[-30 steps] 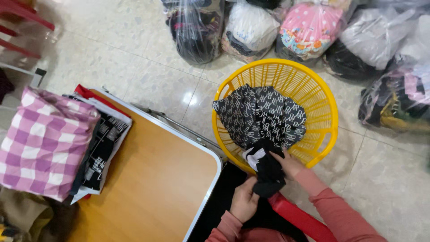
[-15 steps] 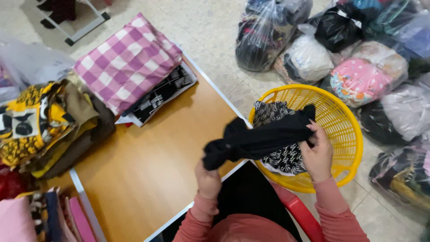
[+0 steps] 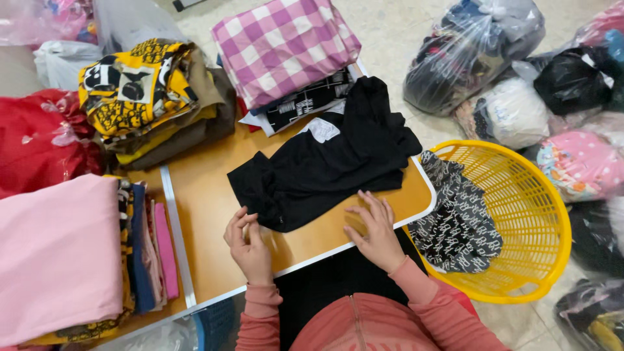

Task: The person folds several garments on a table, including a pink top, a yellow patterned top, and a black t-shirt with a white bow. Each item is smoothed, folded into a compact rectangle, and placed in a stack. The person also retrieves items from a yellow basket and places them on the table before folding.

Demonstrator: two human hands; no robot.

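Head cam update: the black garment (image 3: pixel 328 166) that was held up over the yellow laundry basket (image 3: pixel 520 221) half a second ago now lies spread, a bit rumpled, on the orange tabletop (image 3: pixel 208 214), so it's out of the basket and flat. Left hand (image 3: pixel 249 246) sits at the garment's near-left corner, fingers loosely curled, touching the edge; can't tell if it's really pinching it. Right hand (image 3: pixel 374 229) is open, fingers spread, pressing on the near hem, grasping nothing. A black-and-white patterned garment (image 3: pixel 455 214) hangs in the basket; folded pink checked cloth (image 3: pixel 286 45) sits further back.
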